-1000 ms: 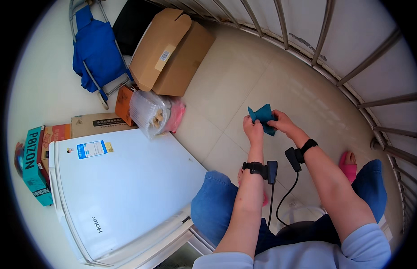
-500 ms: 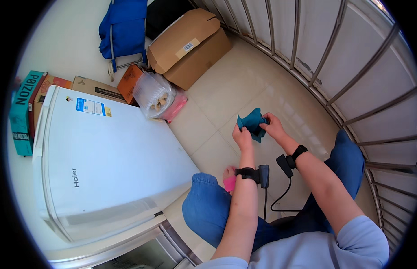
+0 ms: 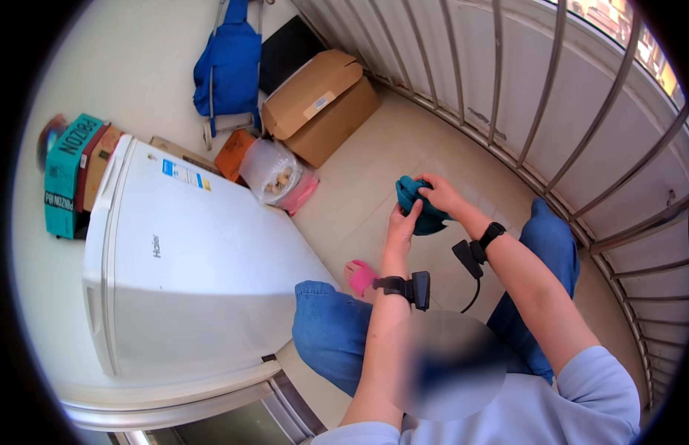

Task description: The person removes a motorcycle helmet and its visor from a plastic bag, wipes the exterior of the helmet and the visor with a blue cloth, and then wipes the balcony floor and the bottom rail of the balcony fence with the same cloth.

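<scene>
A piece of teal cloth [image 3: 430, 224] is bunched up between my two hands, held out over the tiled floor. My left hand [image 3: 401, 225] grips its near left edge, thumb lying along the fabric. From the right, my right hand [image 3: 442, 194] pinches the upper part with curled fingertips. A darker fold hangs below the fingers. Whether the cloth is a garment or a plain piece, I cannot tell. Each wrist wears a black strap with a small dark box.
A white fridge [image 3: 203, 259] stands at left. Beyond it are a plastic bag [image 3: 274, 172], an open cardboard box [image 3: 326, 122] and a blue folding trolley [image 3: 233, 67]. Metal railing bars [image 3: 544, 96] curve along the right. My foot in a pink slipper [image 3: 364, 279] is below my hands.
The cloth was spread more openly between my hands; now it is gathered and folded over. My right hand has moved up and left, closer to the left hand. The view has shifted.
</scene>
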{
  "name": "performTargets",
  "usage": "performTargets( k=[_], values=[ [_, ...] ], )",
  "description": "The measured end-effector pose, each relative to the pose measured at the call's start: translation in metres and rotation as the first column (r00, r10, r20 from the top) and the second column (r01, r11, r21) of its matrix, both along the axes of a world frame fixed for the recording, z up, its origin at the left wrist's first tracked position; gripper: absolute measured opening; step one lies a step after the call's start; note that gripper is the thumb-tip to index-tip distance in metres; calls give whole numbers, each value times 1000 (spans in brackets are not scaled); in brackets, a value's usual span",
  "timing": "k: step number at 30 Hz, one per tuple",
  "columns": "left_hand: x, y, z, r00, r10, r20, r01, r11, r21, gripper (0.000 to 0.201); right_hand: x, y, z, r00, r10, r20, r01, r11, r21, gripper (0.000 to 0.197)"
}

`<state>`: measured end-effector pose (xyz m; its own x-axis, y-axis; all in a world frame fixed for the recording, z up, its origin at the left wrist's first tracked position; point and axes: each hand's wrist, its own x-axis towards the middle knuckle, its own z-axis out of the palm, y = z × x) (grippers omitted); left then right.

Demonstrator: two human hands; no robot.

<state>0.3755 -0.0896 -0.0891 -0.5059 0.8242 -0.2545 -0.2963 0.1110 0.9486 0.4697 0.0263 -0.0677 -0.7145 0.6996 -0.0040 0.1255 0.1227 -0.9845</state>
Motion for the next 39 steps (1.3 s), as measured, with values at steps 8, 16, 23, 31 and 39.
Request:
performTargets(
  k=[8, 16, 23, 31, 39],
  values=[
    [-68, -16, -4, 931, 359, 62, -355, 932, -67, 43, -71, 6, 8, 994, 31, 107, -44, 992, 119, 32],
    [-145, 1, -44, 911, 403, 89, -385, 908, -166, 38, -95, 40, -40, 981, -138, 132, 162, 968, -190, 33],
    [-205, -62, -182, 480, -60, -875, -707, 564, -426, 75, -42, 120, -199, 746, -373, 552, 121, 891, 438, 41],
    [-183, -35, -260, 380, -381, -843, -608, 584, -538, 80, -36, 164, -272, 481, -567, 669, -121, 713, 691, 56],
    [-339, 42, -254, 623, -160, -765, -709, 297, -640, 87, -78, 207, -304, 450, -744, 493, 15, 559, 829, 56]
  ],
)
